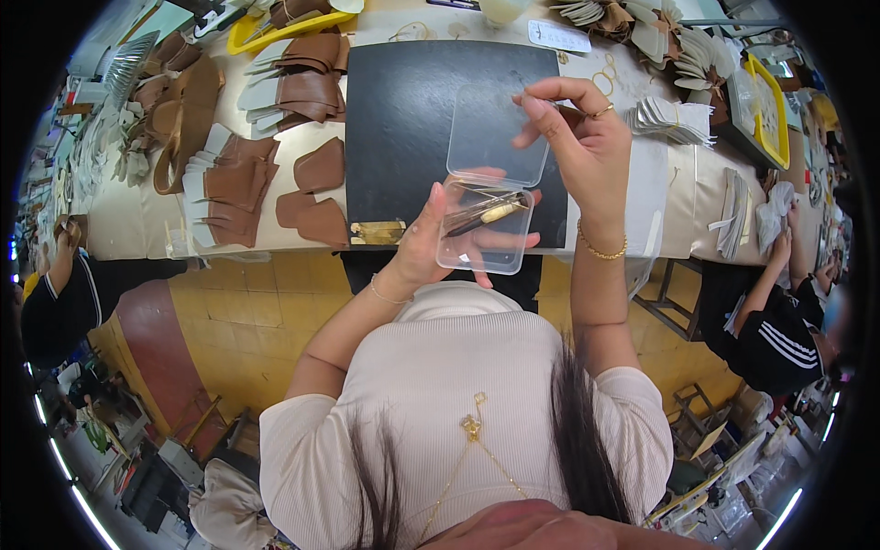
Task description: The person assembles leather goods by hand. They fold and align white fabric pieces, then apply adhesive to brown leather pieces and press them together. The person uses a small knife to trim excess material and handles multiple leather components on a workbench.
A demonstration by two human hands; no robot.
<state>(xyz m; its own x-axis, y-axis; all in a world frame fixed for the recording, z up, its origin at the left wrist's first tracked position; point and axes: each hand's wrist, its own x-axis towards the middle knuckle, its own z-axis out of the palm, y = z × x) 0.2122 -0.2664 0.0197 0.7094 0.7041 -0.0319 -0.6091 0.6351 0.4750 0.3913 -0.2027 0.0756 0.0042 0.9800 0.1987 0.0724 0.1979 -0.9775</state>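
Note:
My left hand (423, 240) holds a small clear plastic box (486, 252) from below, its fingers showing through the walls. Inside lie several thin metal needles or pins (463, 220) and a tool with a pale yellow part (500, 212). The box's clear lid (481, 137) stands raised on the far side, above the black work mat (403, 119). At the lid's upper right corner, the thumb and index finger of my right hand (587, 128) are closed together, and its other fingers curl. Whether something tiny is also pinched there cannot be made out.
Brown leather pieces (321, 165) and fanned stacks of leather pieces (234, 183) lie left of the mat. A gold-coloured metal bar (378, 232) rests on its near edge. Pale stacks (674, 119) and a yellow tray (768, 110) stand to the right. People sit at both sides.

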